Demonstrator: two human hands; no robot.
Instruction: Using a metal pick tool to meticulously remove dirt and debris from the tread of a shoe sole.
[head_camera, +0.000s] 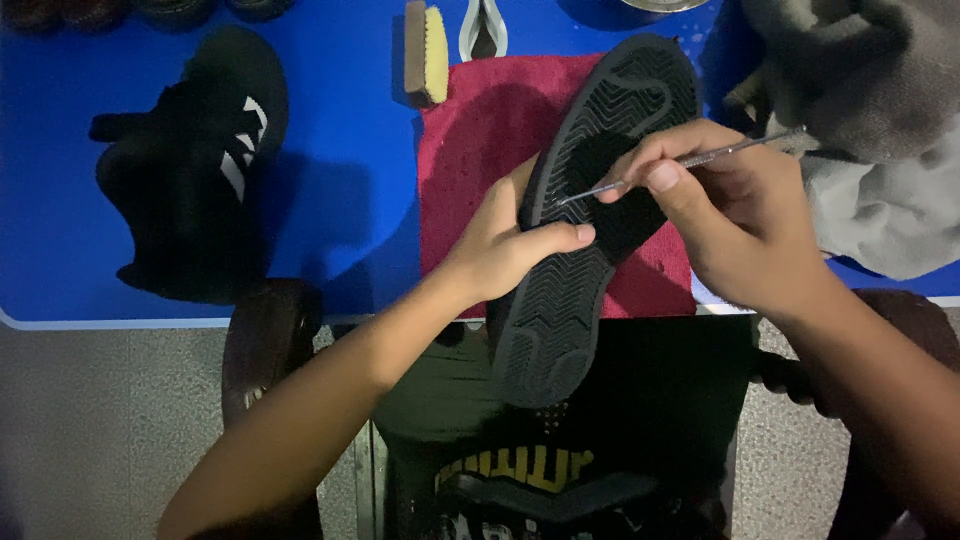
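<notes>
My left hand (505, 240) grips a black shoe (570, 290) by its side, sole turned up, over a dark red cloth (480, 140). The thumb lies across the ridged sole. In my right hand (735, 215) is a thin metal pick (700, 158), pinched between thumb and fingers. Its tip touches the grooves near the middle of the sole. The second black shoe (190, 165), with white stripes on its side, rests on the blue table (340, 150) at the left.
A brush with a yellow pad (427, 50) and a small white-handled tool (483, 28) lie at the table's far edge. Grey cloth (865, 120) is heaped at the right. A brown chair arm (268, 340) sits below the table's near edge.
</notes>
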